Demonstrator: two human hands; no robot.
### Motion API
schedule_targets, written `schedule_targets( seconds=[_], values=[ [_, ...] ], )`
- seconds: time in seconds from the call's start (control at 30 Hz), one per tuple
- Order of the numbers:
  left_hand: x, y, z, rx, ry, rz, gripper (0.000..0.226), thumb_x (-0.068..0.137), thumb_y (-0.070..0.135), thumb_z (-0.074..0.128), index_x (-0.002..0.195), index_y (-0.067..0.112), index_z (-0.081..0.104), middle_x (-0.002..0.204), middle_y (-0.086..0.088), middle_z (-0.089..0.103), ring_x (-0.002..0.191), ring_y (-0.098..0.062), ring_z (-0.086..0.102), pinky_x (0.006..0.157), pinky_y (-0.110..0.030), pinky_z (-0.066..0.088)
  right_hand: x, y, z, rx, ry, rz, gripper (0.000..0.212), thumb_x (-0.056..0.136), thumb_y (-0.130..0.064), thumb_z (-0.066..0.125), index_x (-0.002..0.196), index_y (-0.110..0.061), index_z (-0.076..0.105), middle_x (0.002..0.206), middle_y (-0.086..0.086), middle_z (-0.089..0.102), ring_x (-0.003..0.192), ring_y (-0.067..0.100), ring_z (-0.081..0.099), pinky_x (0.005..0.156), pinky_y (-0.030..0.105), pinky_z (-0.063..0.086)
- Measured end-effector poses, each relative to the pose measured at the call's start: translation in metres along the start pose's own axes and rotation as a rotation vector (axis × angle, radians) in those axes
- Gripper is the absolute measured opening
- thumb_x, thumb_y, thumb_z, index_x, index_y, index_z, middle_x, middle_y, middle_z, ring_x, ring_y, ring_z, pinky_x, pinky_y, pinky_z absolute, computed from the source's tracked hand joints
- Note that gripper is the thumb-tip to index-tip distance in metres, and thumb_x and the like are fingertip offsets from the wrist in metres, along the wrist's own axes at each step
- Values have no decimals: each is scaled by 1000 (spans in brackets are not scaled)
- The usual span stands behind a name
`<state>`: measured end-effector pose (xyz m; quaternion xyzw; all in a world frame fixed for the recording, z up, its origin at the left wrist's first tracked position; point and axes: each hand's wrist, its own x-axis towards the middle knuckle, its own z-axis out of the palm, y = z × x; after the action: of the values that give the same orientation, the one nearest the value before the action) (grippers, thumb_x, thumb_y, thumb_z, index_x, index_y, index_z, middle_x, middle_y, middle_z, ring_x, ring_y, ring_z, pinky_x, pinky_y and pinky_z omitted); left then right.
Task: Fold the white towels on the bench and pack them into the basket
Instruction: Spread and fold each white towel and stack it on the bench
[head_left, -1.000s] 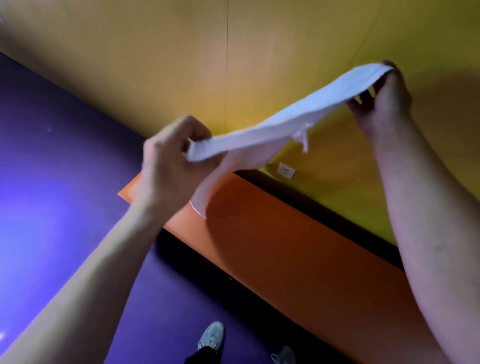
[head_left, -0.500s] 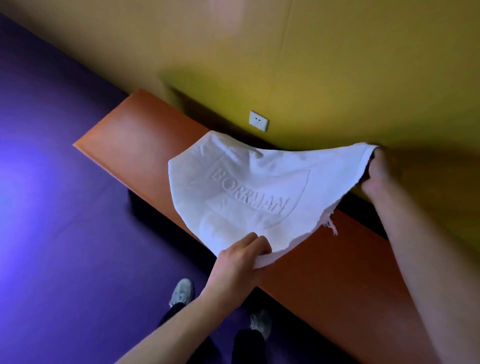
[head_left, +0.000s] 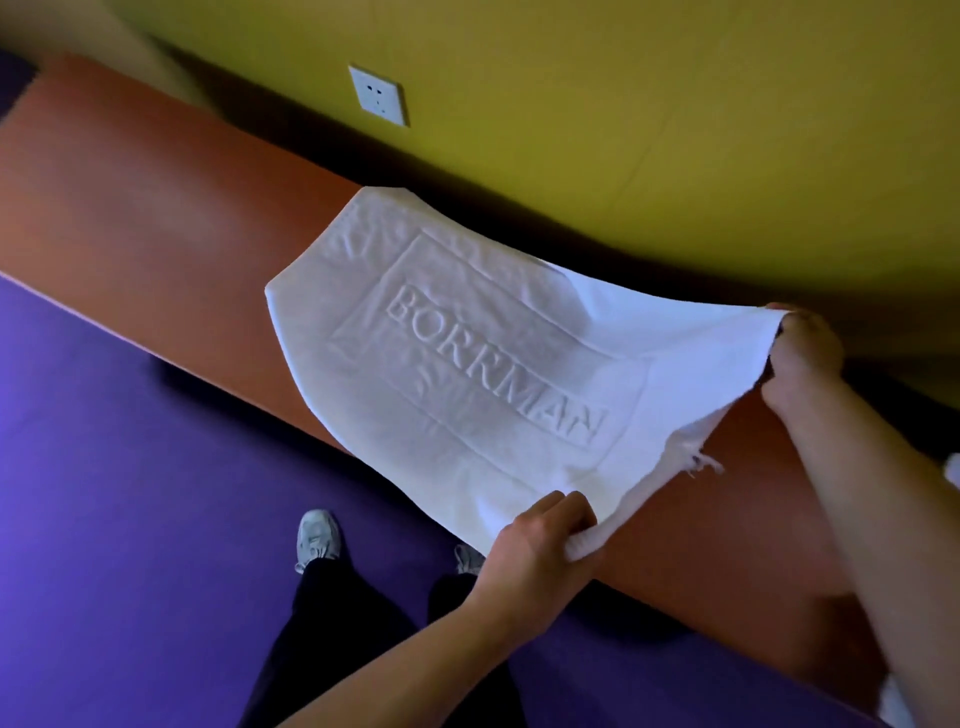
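- Along the left of the view, the orange bench (head_left: 156, 218) runs bare beside the purple floor (head_left: 104, 493); a wall socket (head_left: 378, 95) sits on the yellow wall (head_left: 675, 104) above it. That free stretch looks like the place to spread out.
- Across the middle, the white towel (head_left: 467, 364) with the raised word BORRMAN lies partly on the bench: its far-left end rests on the surface, while the near-right end is lifted. The near-left edge hangs a little over the bench front.
- Lower centre, the left hand (head_left: 540, 545) pinches the near corner, fingers curled over the cloth.
- Far right, the right hand (head_left: 802, 353) grips the far corner, fingers closed round the hem; a frayed thread tuft (head_left: 701, 462) dangles on the edge between the hands.
- To lay it well, I judge both corners should come down together, kept taut, so the panel lands flat and square to the bench edge.
- No basket is in view; white cloth (head_left: 953, 467) shows at the right margin.
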<state>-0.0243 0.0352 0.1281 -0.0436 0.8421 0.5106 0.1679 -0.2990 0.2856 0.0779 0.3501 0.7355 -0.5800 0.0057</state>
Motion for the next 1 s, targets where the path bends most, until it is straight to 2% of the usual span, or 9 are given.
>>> schedule_targets(
  seconds=[0.13, 0.23, 0.3, 0.37, 0.43, 0.53, 0.7, 0.87, 1.0],
  values=[
    [25, 8, 49, -16, -172, -27, 18, 89, 39, 59, 90, 23, 50, 90, 4, 57, 75, -18, 55, 70, -40, 50, 18, 22, -7, -70, 60, -3, 30, 91, -7, 43, 79, -24, 65, 94, 10, 67, 90, 28, 65, 67, 31, 48],
    [40, 7, 73, -25, -441, -85, 34, 86, 36, 71, 113, 27, 53, 113, 2, 58, 96, -20, 59, 86, -40, 52, 30, 34, -13, -154, 96, -13, 29, 87, -12, 42, 80, -26, 66, 85, 6, 65, 90, 32, 65, 64, 31, 46],
    [45, -4, 78, 28, -697, -129, 54, 86, 39, 74, 133, 31, 48, 131, 1, 54, 115, -20, 56, 98, -38, 48, 34, 43, -13, -251, 138, -39, 33, 90, -12, 40, 98, -23, 70, 100, 11, 68, 100, 35, 65, 73, 36, 51],
    [48, -24, 72, 76, -744, -141, 51, 90, 39, 70, 136, 28, 51, 134, -1, 56, 117, -20, 57, 101, -36, 47, 33, 55, -13, -392, 205, -62, 35, 97, -13, 40, 123, -14, 65, 128, 14, 63, 119, 32, 60, 95, 37, 47],
    [54, -59, 47, 81, -586, -192, 34, 92, 33, 66, 124, 27, 60, 122, 1, 63, 104, -18, 63, 94, -30, 49, 21, 68, -4, -512, 236, -54, 38, 99, -17, 45, 134, -11, 57, 140, 16, 55, 126, 33, 55, 102, 36, 41],
    [69, -127, -22, 160, -320, -320, 19, 91, 19, 62, 109, 24, 66, 103, 3, 69, 86, -18, 64, 78, -25, 47, -15, 93, 33, -589, 94, -79, 47, 90, -23, 51, 136, -12, 54, 141, 19, 54, 126, 37, 54, 104, 40, 42],
    [90, -222, -154, 284, 63, -542, 16, 91, 17, 59, 106, 20, 64, 99, 1, 68, 93, -25, 62, 81, -36, 52, -96, 143, 127, -709, -145, -263, 42, 87, -12, 59, 129, -12, 60, 127, 22, 60, 116, 43, 59, 101, 49, 46],
    [116, -286, -248, 187, 561, -746, 39, 90, 24, 64, 125, 11, 53, 119, -10, 60, 113, -34, 56, 97, -45, 46, -160, 179, 219, -909, -327, -481, 42, 82, -9, 68, 124, -13, 65, 124, 16, 64, 108, 43, 59, 89, 46, 45],
    [150, -313, -292, 141, 548, -723, 68, 86, 33, 72, 144, 12, 43, 138, -10, 53, 127, -31, 52, 105, -40, 42, -186, 194, 270, -964, -322, -650, 47, 76, -14, 66, 123, -11, 66, 124, 13, 66, 108, 40, 61, 90, 45, 46]
  ],
)
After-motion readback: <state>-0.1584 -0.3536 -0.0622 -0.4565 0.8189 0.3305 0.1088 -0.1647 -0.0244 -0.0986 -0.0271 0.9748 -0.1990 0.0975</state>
